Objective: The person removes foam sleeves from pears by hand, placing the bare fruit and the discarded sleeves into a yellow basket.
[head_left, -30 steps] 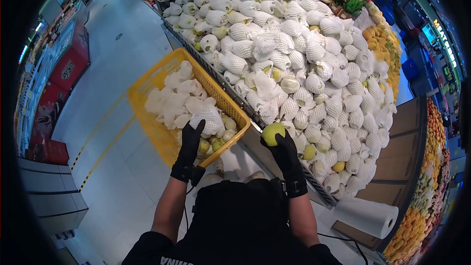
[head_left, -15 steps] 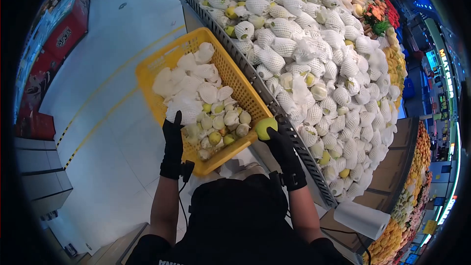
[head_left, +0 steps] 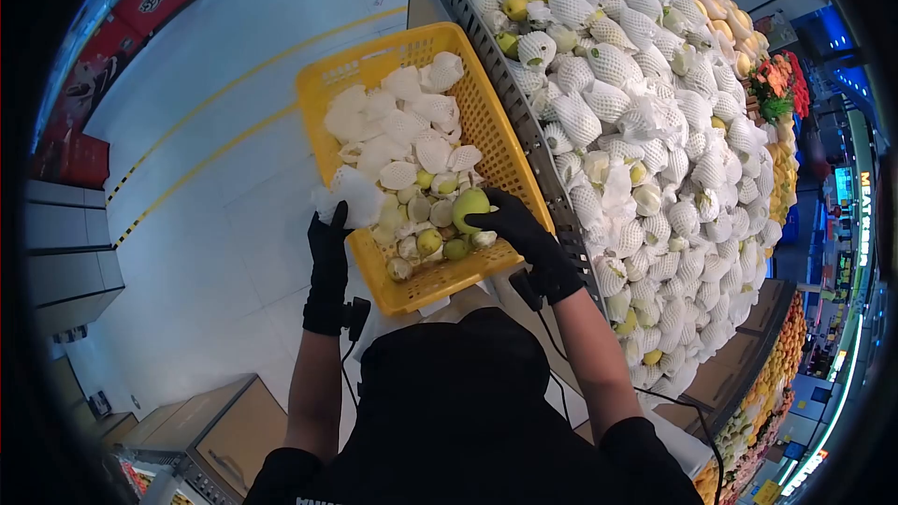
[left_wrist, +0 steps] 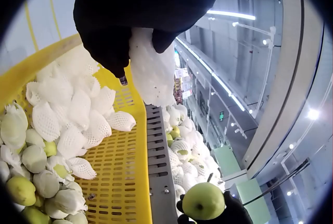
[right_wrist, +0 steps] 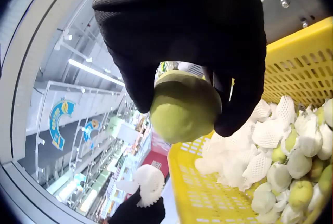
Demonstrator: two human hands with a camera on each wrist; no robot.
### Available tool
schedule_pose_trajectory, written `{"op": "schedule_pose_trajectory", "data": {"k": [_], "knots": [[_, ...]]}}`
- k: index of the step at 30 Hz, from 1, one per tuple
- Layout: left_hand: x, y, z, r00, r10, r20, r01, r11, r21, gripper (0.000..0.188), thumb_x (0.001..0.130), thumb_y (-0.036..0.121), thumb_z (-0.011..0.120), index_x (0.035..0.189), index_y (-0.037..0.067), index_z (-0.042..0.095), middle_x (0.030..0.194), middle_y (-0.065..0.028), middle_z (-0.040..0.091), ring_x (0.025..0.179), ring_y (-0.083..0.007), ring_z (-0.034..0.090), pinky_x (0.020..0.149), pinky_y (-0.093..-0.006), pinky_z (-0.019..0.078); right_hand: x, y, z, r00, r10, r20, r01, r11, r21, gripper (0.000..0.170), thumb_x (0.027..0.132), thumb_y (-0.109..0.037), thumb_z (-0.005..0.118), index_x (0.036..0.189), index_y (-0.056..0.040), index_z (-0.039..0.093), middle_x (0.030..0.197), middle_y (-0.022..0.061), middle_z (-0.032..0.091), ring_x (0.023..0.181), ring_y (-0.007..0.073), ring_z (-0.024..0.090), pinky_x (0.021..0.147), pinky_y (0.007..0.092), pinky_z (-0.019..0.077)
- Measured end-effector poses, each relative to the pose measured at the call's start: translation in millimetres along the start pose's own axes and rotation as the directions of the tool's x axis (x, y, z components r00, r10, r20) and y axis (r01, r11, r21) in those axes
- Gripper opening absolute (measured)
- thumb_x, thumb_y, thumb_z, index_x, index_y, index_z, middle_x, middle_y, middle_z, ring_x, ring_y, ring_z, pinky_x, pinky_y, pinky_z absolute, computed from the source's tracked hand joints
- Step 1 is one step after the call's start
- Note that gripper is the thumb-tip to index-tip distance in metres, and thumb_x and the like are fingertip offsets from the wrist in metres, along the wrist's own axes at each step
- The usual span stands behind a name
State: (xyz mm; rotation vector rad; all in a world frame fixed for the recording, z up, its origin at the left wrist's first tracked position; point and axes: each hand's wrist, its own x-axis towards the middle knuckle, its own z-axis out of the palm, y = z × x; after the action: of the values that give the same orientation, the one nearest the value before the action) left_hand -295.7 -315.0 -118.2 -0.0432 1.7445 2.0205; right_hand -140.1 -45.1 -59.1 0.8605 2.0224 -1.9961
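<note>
In black gloves, the left hand (head_left: 327,257) pinches a white foam net sleeve (head_left: 358,198) at the near left side of the yellow basket (head_left: 323,84). The right hand (head_left: 519,229) grips a bare green fruit (head_left: 470,211) over the basket's right part. In the right wrist view the fruit (right_wrist: 182,107) sits between thumb and fingers. White foam sleeves (head_left: 379,117) fill the basket's far part, and green fruits (head_left: 429,242), several in thin wrapping, lie in its near part. The left wrist view shows the sleeve (left_wrist: 151,68) hanging from the left hand (left_wrist: 140,16).
Right of the basket, behind a grey slatted edge (head_left: 524,122), slopes a large heap of foam-wrapped fruit (head_left: 655,159). Red and orange flowers (head_left: 781,79) stand at the far right. Brown-fronted cabinets (head_left: 238,435) are at the lower left. A cable runs from each wrist.
The right hand has carried the green fruit left, from the display edge to above the basket. The left hand still holds the foam, now lower at the basket's side. The head view has shifted.
</note>
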Motion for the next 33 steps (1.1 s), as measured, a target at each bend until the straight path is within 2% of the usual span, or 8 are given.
{"op": "schedule_pose_trajectory", "data": {"k": [7,11,16,19,23,26,29,33], "knots": [[-7.6,-11.7,-13.2,0.995,-0.053,-0.086,0.051,0.998,-0.028,0.045,0.089,0.029,0.064,0.123,0.001,0.053,0.111,-0.0071,0.061,0.098,-0.0169,0.061,0.082,-0.0327,0.0525,105.8,43.9,26.8,0.968,0.05,0.245,0.037,0.941,-0.337,0.066,0.067,-0.02,0.082,0.121,0.0024,0.053,0.104,0.012,0.063,0.09,0.0179,0.062,0.078,0.0294,0.0511],[-13.8,-16.0,-17.6,0.988,-0.081,-0.128,0.081,0.997,-0.009,0.045,0.09,0.029,0.063,0.123,0.001,0.053,0.111,-0.0078,0.061,0.098,-0.0179,0.061,0.082,-0.0333,0.0524,130.4,42.2,57.0,0.92,0.167,0.356,0.078,0.81,-0.582,0.073,0.062,-0.025,0.083,0.121,0.0026,0.051,0.102,0.0161,0.063,0.09,0.0231,0.062,0.077,0.0319,0.0501],[-25.1,-19.7,-21.3,0.978,-0.119,-0.173,0.121,0.993,0.001,0.044,0.09,0.028,0.063,0.122,0.0,0.053,0.109,-0.0089,0.062,0.099,-0.019,0.061,0.083,-0.0339,0.0522,148.5,105.9,86.9,0.872,-0.116,0.475,0.369,0.794,-0.483,0.059,0.064,-0.015,0.076,0.115,0.0018,0.05,0.102,0.0216,0.059,0.096,0.0329,0.06,0.08,0.0388,0.0486],[-33.1,-17.7,-14.8,0.971,-0.129,-0.203,0.133,0.991,0.002,0.044,0.09,0.027,0.063,0.122,-0.001,0.053,0.109,-0.0089,0.062,0.098,-0.0189,0.061,0.083,-0.0333,0.0521,163.5,141.4,110.6,0.793,-0.165,0.587,0.564,0.562,-0.605,0.057,0.065,-0.012,0.072,0.116,0.0009,0.05,0.099,0.0208,0.058,0.097,0.0348,0.058,0.081,0.0397,0.0482],[-39.0,-18.6,-12.8,0.965,-0.141,-0.22,0.142,0.99,-0.011,0.045,0.09,0.026,0.063,0.124,-0.001,0.051,0.113,-0.0092,0.061,0.103,-0.0191,0.059,0.086,-0.0342,0.0505,148.9,134.0,121.3,0.768,-0.192,0.611,0.61,0.512,-0.605,0.037,0.068,-0.004,0.066,0.103,-0.0009,0.052,0.098,0.0225,0.059,0.094,0.0359,0.06,0.08,0.0435,0.0491],[-42.1,-20.7,-13.4,0.959,-0.174,-0.223,0.179,0.984,0.002,0.045,0.09,0.025,0.062,0.125,-0.001,0.051,0.115,-0.009,0.06,0.105,-0.0192,0.059,0.088,-0.0343,0.0495,150.2,158.4,129.9,0.799,-0.102,0.593,0.562,0.479,-0.675,0.029,0.082,-0.011,0.057,0.109,-0.0024,0.053,0.107,0.0212,0.058,0.101,0.0338,0.059,0.086,0.0423,0.0474],[-44.6,-23.0,-11.5,0.954,-0.183,-0.237,0.193,0.981,0.019,0.043,0.09,0.023,0.062,0.124,-0.001,0.052,0.112,-0.0083,0.062,0.103,-0.0182,0.06,0.087,-0.0343,0.0496,147.6,176.5,134.1,0.907,-0.028,0.42,0.339,0.64,-0.69,0.033,0.093,-0.021,0.043,0.121,-0.0054,0.051,0.121,0.0176,0.055,0.11,0.0317,0.056,0.094,0.0401,0.0437],[-37.4,-22.5,-5.3,0.965,-0.147,-0.216,0.161,0.986,0.046,0.039,0.09,0.021,0.063,0.12,-0.001,0.054,0.106,-0.0076,0.064,0.096,-0.0176,0.062,0.082,-0.0331,0.0516,161.6,200.3,133.7,0.94,0.036,0.339,0.2,0.748,-0.633,0.037,0.094,-0.024,0.039,0.124,-0.0062,0.052,0.123,0.0165,0.056,0.114,0.0308,0.054,0.096,0.0388,0.0417]]}}
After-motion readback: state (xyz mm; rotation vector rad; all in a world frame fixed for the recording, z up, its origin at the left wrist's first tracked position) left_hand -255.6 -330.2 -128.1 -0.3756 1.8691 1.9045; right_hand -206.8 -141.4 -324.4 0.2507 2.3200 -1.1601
